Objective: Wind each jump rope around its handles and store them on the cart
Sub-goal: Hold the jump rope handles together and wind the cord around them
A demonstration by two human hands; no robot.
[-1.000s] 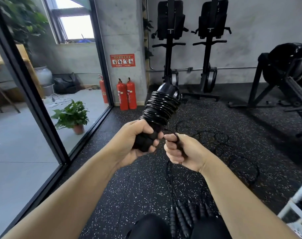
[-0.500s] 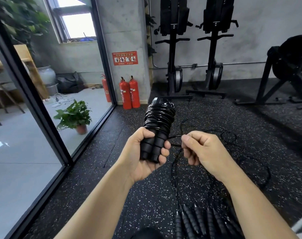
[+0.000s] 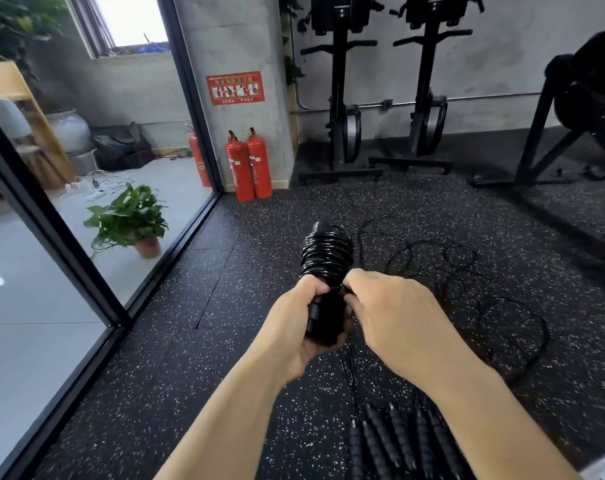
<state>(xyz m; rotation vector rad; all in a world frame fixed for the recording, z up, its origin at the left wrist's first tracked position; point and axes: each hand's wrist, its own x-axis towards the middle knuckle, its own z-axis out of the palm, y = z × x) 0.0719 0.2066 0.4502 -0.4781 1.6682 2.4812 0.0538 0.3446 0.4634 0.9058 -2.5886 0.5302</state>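
Two red fire extinguishers (image 3: 248,165) stand against the concrete pillar (image 3: 232,46); left of it, behind glass, a potted plant (image 3: 129,220).

Daylight floods in through the window (image 3: 131,19) at upper left, which is blown out to white, and brightens the pale tiles (image 3: 27,323) behind the glass. The gym's dark speckled floor (image 3: 225,341) is dimmer and evenly lit, with soft shadows. Wide-angle distortion bends the black door frame (image 3: 52,230). The loose handles (image 3: 398,441) at the bottom edge are blurred.

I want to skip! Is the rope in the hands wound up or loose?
Mostly wound: the rope coils tightly round the handles above the left hand. The right hand pinches it there; any loose tail is hidden.
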